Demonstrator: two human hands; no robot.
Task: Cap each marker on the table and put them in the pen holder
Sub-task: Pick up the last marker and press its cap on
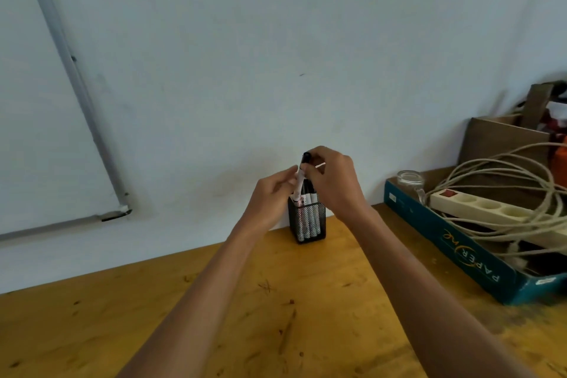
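Head view is looking down over a worn yellow-brown wooden table (92,331) pushed against a pale blue-white wall (245,40). At far left, a white board with a grey metal frame (46,132) is leaning or hanging on that wall, its lower corner chipped. Moving toward the middle, the left hand (270,202) is reaching up from a bare forearm, its fingers closing around the white barrel of a black-capped whiteboard marker (300,181). The marker is standing nearly upright, its lower end dipping into the black wire-mesh square pen holder (306,221), which is sitting on the table close to the wall. Several more white-barrelled markers with black caps (310,202) are standing inside the holder. Just right of the marker, the right hand (331,178) is pinching the black cap (306,158) at the marker's top between thumb and fingertips; the cap is possibly not yet fully seated, since the fingers are hiding the joint. Further right, a shallow teal cardboard box lid printed with white lettering (460,252) is lying on the table, holding a clear glass jar (409,179), a cream power strip with a red switch (478,205) and loops of beige cable (506,178). Brown cardboard boxes (503,138) are standing behind it.
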